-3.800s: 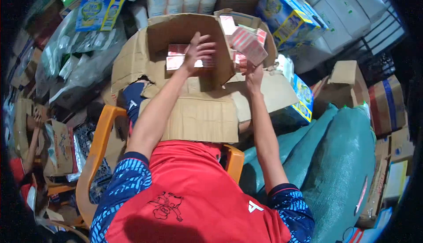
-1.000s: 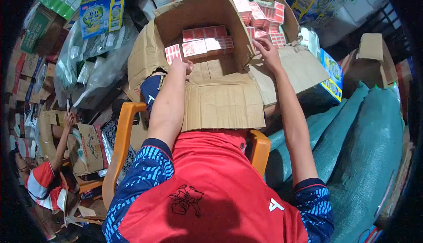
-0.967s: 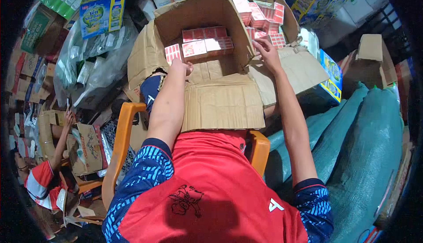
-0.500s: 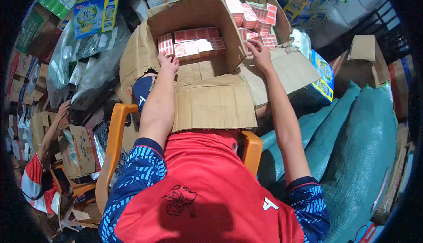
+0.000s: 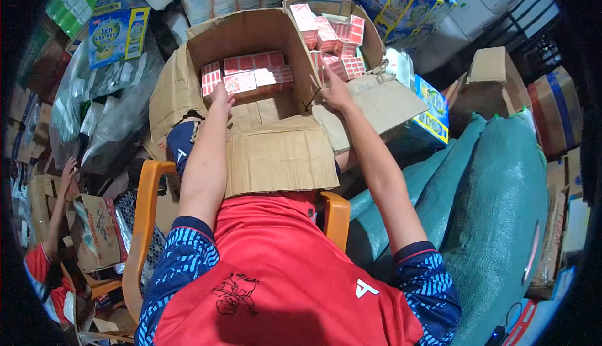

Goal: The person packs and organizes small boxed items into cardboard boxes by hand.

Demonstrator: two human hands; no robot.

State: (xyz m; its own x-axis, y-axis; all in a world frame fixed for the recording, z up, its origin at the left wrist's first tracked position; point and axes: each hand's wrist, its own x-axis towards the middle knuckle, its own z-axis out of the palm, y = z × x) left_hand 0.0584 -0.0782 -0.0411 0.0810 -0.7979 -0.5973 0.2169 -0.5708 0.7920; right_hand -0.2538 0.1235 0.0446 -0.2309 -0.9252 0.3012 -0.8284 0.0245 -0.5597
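An opened cardboard box point(image 5: 282, 164) rests against my lap, its front flap folded down toward me. Inside lie several red-and-white small packs point(image 5: 254, 73), lined up along the back. My left hand point(image 5: 221, 96) reaches into this box by its left side, fingers apart, close to the nearest packs; whether they touch is hard to see. At the box's right wall, my right hand point(image 5: 337, 92) closes over the upper edge, thumb on the inner side. Just beyond it a second cardboard box point(image 5: 376, 104) holds more red-and-white packs point(image 5: 326, 32), stacked unevenly.
Green woven sacks point(image 5: 495, 202) lie to my right. Blue-and-yellow cartons point(image 5: 395, 1) stand behind the boxes. A clear plastic bag point(image 5: 106, 114) sits at left, near another person's hand point(image 5: 69, 173). An orange chair point(image 5: 141, 220) has its arms around me.
My right hand has shifted from above the packs in the second box to the wall between the boxes. My left hand stays in the first box. The view has turned slightly right.
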